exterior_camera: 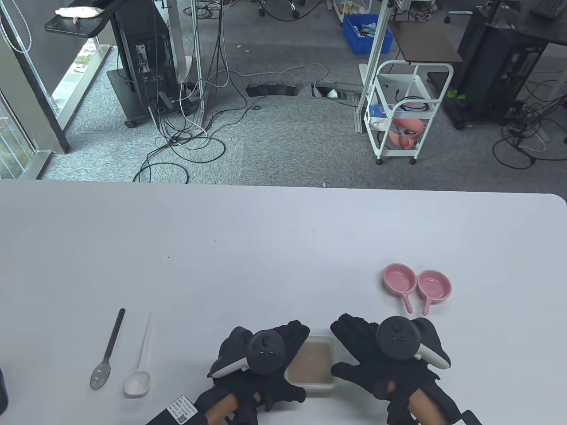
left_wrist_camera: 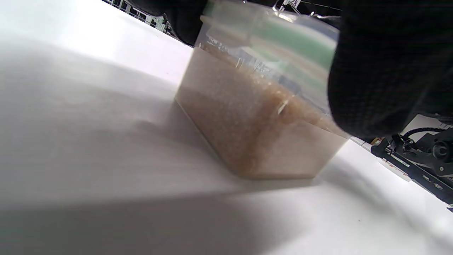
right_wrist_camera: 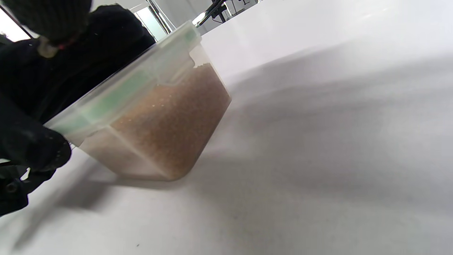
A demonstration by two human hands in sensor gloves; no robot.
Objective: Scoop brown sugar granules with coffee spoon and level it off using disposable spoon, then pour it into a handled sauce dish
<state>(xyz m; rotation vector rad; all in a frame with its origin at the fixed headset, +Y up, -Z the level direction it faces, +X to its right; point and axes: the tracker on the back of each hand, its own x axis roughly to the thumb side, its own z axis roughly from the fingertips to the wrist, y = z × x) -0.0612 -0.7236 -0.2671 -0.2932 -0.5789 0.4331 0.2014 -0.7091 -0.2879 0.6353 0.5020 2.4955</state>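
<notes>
A clear plastic container of brown sugar (exterior_camera: 310, 364) stands at the table's near edge, with a green strip under its rim (right_wrist_camera: 106, 99). My left hand (exterior_camera: 290, 359) grips its left side and my right hand (exterior_camera: 340, 350) grips its right side, fingers and thumbs curled round the walls. A gloved finger (left_wrist_camera: 382, 71) lies against the container (left_wrist_camera: 254, 134) in the left wrist view. The dark metal coffee spoon (exterior_camera: 108, 349) and the white disposable spoon (exterior_camera: 141, 359) lie side by side at the near left. Two pink handled sauce dishes (exterior_camera: 399, 279) (exterior_camera: 434, 284) sit to the right, both empty.
The white table (exterior_camera: 266, 248) stretches wide beyond the container. A dark object (exterior_camera: 2, 392) pokes in at the near left edge. Past the far edge are grey carpet, cables and a white cart (exterior_camera: 405, 115).
</notes>
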